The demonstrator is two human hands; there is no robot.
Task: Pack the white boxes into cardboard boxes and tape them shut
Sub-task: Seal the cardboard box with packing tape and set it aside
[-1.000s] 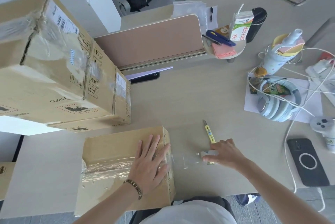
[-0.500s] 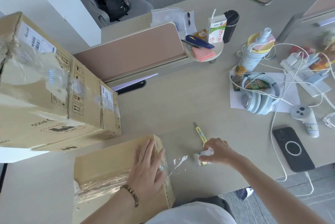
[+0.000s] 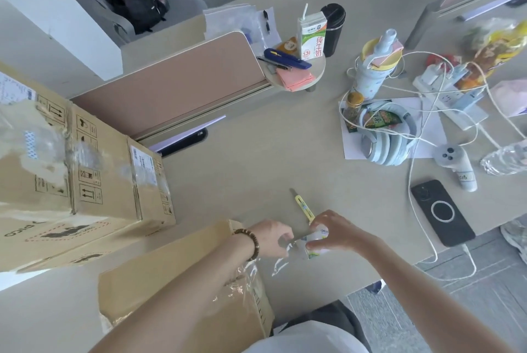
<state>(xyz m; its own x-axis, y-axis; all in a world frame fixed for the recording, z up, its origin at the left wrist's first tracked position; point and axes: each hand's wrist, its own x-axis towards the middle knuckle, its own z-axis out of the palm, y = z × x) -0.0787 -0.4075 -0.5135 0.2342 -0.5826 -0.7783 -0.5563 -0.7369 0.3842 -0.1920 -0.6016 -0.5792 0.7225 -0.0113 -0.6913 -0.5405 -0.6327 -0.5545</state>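
A closed cardboard box (image 3: 159, 275) lies at the table's near edge with clear tape across its top. A strip of clear tape (image 3: 281, 261) runs from the box's right side to a tape roll (image 3: 318, 242). My right hand (image 3: 332, 231) grips that roll just right of the box. My left hand (image 3: 272, 237) pinches the tape strip close to the roll; a bead bracelet is on its wrist. A yellow utility knife (image 3: 303, 205) lies on the table just beyond my right hand. No white boxes are visible.
Two taped cardboard boxes (image 3: 71, 170) are stacked at the left. A black phone (image 3: 442, 211) on a cable, headphones (image 3: 387, 138), a white controller (image 3: 457, 164), a power strip and bottles crowd the right. A desk divider (image 3: 176, 81) stands behind.
My left hand has lifted off the box top and moved right to the tape strip by the roll. My right hand stays on the roll. The view has shifted right.
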